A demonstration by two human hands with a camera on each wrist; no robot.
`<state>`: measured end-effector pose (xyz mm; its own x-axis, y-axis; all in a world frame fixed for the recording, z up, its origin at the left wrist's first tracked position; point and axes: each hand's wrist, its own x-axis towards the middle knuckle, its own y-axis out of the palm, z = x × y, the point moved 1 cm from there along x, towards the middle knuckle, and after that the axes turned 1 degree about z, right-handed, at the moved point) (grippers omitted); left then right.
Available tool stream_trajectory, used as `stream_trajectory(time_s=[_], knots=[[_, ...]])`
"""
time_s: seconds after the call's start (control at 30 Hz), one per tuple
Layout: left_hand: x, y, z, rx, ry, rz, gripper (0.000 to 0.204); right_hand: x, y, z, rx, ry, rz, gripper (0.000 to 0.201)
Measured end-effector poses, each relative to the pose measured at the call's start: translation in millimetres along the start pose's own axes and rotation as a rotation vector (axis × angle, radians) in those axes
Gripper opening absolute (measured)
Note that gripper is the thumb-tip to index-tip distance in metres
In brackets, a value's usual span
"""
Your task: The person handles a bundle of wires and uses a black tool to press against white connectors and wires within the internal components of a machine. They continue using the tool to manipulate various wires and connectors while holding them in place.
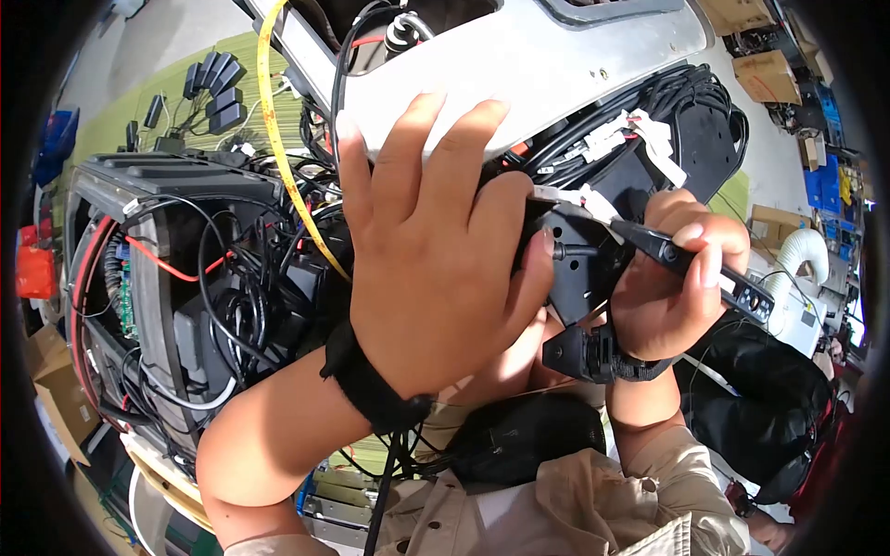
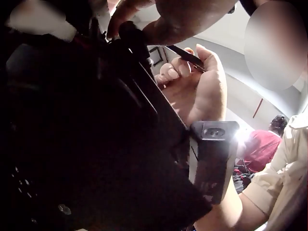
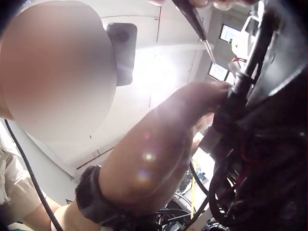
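In the head view my right hand (image 1: 672,278) grips a slim black pen-shaped tool (image 1: 663,246) with a round button and small controls along its body. Its thin metal tip (image 3: 210,53) shows in the right wrist view, pointing toward the wiring. My left hand (image 1: 436,250) lies across the edge of a white shell (image 1: 519,83), three fingers spread over it. Its bent index finger and thumb hold the edge of a black bracket (image 1: 575,273) with holes, beside a plug with a black cable. White-wrapped connectors (image 1: 603,204) lie between the two hands.
A grey open case (image 1: 153,241) full of tangled cables stands at the left. Coiled black cables (image 1: 686,93) lie behind the bracket, and a yellow hose (image 1: 278,139) crosses near the left hand. Black adapters (image 1: 218,83) sit on a green mat. Another person (image 2: 262,147) is farther off.
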<state>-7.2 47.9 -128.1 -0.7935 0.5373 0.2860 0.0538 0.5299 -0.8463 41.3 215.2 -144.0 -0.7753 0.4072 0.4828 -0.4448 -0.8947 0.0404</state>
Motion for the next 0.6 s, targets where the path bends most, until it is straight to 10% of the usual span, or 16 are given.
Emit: stream_trajectory(time_s=[0.6], knots=[[-4.2,6.7,2.4,-0.012,0.05,0.0,0.019,0.0,4.2,5.1,-0.198,-0.029,0.167,0.016]])
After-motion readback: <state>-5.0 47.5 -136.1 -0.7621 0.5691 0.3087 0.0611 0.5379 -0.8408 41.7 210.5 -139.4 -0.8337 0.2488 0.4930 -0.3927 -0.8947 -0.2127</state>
